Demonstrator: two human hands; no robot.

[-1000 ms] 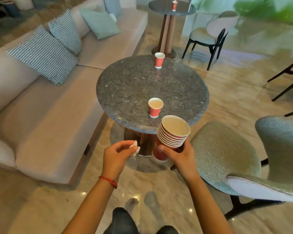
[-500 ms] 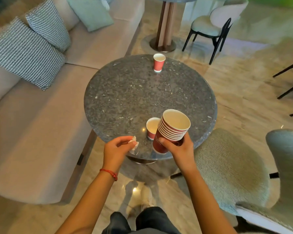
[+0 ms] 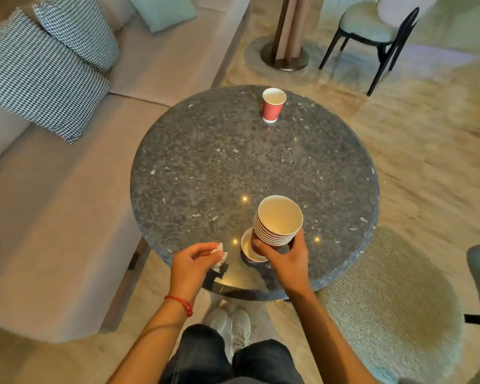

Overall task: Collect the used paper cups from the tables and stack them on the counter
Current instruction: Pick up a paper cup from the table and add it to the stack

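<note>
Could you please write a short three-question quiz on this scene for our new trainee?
1. True or false: the right hand holds a stack of cups.
2. How many single cups stand on the round table? A) none B) two C) four
3. Fill in: the left hand pinches a crumpled white ____.

Key:
1. True.
2. B: the far cup near the far edge, and the near cup, partly hidden behind the stack.
3. Tissue, or something like it; the picture is too small to be sure.
</note>
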